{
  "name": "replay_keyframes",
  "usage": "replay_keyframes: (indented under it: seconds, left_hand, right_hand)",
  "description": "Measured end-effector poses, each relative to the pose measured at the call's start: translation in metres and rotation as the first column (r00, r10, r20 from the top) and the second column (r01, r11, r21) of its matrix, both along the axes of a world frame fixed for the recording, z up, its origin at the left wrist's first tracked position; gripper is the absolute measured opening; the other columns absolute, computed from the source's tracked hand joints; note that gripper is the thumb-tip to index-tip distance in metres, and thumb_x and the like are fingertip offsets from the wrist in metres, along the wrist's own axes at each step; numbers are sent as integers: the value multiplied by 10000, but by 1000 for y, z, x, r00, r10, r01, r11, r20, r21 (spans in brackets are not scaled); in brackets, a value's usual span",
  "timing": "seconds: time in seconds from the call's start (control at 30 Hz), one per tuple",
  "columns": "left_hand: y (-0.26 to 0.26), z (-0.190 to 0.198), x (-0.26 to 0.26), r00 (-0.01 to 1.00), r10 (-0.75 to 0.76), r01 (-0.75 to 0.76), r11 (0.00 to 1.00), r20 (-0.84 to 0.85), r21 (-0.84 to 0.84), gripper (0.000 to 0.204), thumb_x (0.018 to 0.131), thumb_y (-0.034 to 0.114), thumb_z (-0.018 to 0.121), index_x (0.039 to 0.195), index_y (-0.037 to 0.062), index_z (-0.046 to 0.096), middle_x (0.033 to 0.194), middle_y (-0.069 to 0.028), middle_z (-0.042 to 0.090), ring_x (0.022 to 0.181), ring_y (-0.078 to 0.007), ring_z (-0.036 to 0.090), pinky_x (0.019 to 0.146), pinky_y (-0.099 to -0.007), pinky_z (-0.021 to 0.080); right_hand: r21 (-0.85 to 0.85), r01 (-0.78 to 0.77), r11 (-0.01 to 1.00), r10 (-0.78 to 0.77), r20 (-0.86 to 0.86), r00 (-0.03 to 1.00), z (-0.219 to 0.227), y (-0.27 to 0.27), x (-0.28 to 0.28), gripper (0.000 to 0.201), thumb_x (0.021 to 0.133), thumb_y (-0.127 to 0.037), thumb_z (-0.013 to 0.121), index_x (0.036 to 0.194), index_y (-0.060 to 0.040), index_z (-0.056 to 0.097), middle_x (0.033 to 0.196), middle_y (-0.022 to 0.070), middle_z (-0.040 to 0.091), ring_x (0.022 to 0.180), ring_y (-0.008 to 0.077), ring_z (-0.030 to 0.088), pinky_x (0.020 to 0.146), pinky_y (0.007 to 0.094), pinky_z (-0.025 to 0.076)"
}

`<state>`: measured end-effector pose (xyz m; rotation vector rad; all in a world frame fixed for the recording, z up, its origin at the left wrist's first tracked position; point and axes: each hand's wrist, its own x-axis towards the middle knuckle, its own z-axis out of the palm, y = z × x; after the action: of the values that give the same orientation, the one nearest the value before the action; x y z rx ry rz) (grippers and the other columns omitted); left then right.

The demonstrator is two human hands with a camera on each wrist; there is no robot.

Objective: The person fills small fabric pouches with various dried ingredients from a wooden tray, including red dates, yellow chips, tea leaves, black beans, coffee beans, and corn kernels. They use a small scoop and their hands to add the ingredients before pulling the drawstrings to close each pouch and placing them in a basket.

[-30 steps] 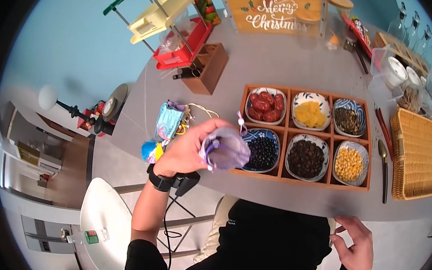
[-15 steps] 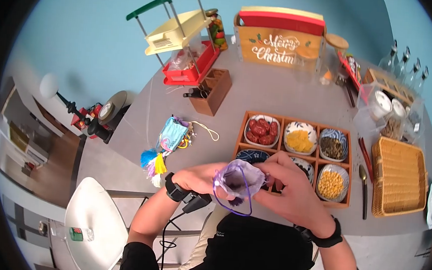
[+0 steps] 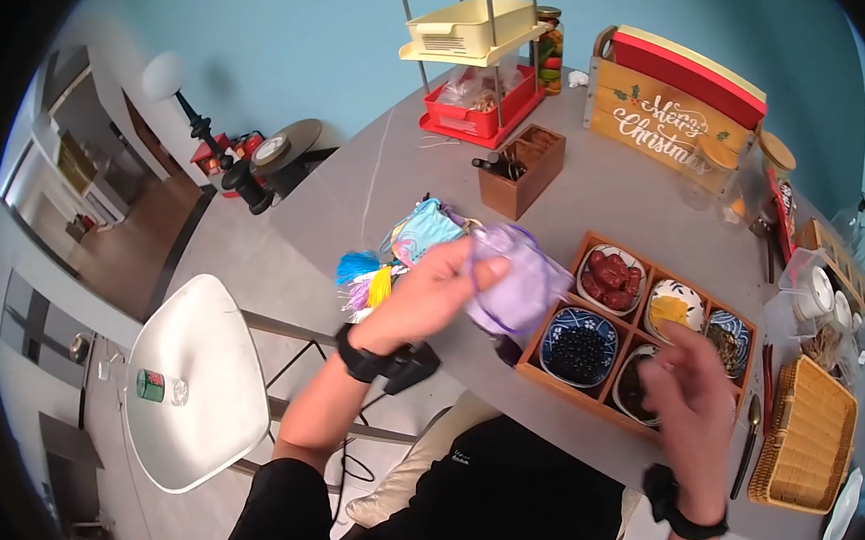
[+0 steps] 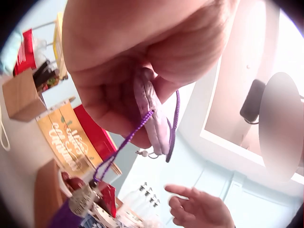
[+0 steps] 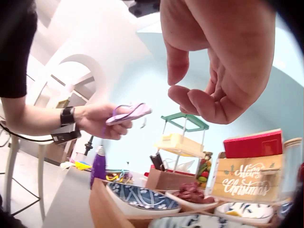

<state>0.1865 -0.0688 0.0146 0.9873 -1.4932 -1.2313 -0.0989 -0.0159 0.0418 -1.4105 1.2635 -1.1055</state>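
Note:
A lavender pouch point(image 3: 527, 285) with a purple cord is pinched between the thumb and fingers of my left hand point(image 3: 429, 298), at the left edge of the wooden divided box point(image 3: 521, 369). It looks flattened in the left wrist view, and a purple tassel point(image 5: 98, 167) hangs under it in the right wrist view. My right hand point(image 3: 690, 393) hovers over the box's front compartments with loosely bent fingers and nothing visible in them. It partly hides the dark brown pieces point(image 3: 633, 382) and the corn. Black beans point(image 3: 579, 355) fill the patterned bowl nearest the pouch.
Behind my left hand lie a light blue pouch point(image 3: 427, 232) and coloured tassels point(image 3: 379, 284). A wooden holder point(image 3: 531, 182) and tiered rack point(image 3: 469, 32) stand farther back. A spoon point(image 3: 747, 443) and wicker basket point(image 3: 804, 436) are at the right.
My right hand has left the lavender pouch and moved right, over the box. The pouch, its mouth facing up before, now lies flat and tilted in my left hand. The head view has shifted left.

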Motion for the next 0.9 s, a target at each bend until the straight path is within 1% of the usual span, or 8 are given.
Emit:
replay_keyframes:
  seconds: [0.2,0.37,0.47,0.53,0.67,0.73,0.8,0.9]
  left_hand:
    - [-15,16,81,987,149,-144,985,-53,99,332,946,224,616,1175,-13,582,1028,-26,668,915,-105,613,862,-256,476]
    - [-77,-23,132,816,121,-216,971,565,104,387,913,159,624,1266,19,546,1150,-95,609,1066,-159,566,917,-299,457]
    - [-81,-47,157,756,367,-422,906,542,-25,400,894,92,601,1287,49,542,1176,-111,587,1097,-173,549,914,-315,453]
    - [-68,-51,148,655,554,-490,829,514,-270,399,876,68,587,1273,81,549,1147,-123,586,1036,-218,581,886,-355,474]
    - [-42,-33,84,490,525,-268,851,696,-453,479,900,213,613,1342,75,490,1326,-184,489,1204,-331,498,982,-447,432]
    - [-42,-37,66,411,465,-113,879,784,-462,563,911,298,620,1395,75,440,1411,-209,425,1287,-373,437,1015,-499,406]
    - [-50,-48,58,128,336,-107,940,933,-324,777,913,474,576,1486,50,267,1531,-218,251,1404,-418,255,1052,-592,332]
    - [-64,-74,77,140,190,-200,967,972,-160,880,930,530,518,1511,6,115,1556,-249,153,1430,-430,188,1104,-561,275]
  right_hand:
    - [-30,219,975,-220,-49,974,0,30,-100,425,888,2,528,1312,-2,501,843,-9,521,661,43,471,545,172,408]
    - [-66,394,917,-400,-182,899,-8,51,-175,407,906,-32,535,1309,21,505,890,44,573,706,97,534,607,202,452]
    - [-197,549,813,-580,-373,724,-24,72,-200,447,964,-235,536,1358,-26,502,812,-24,463,610,41,385,559,192,327]
    - [-254,610,750,-659,-366,658,-26,82,-202,328,980,-255,509,1197,-23,590,773,-23,445,614,52,362,576,209,309]
    - [-129,612,781,-549,-610,571,-61,117,-260,300,1011,-297,484,836,-53,497,698,-18,441,641,73,388,602,231,298]
    - [-62,628,776,-522,-621,584,-59,111,-255,290,1027,-281,459,1005,-21,584,744,-2,471,685,87,410,645,250,351]
    - [-253,621,742,-632,-574,521,-61,104,-239,336,1039,-236,425,1270,-32,559,862,44,533,794,122,498,765,269,430]
    - [-233,667,708,-638,-617,461,-76,102,-246,407,1035,-207,436,1416,-67,454,1222,134,567,1103,212,550,972,333,423]
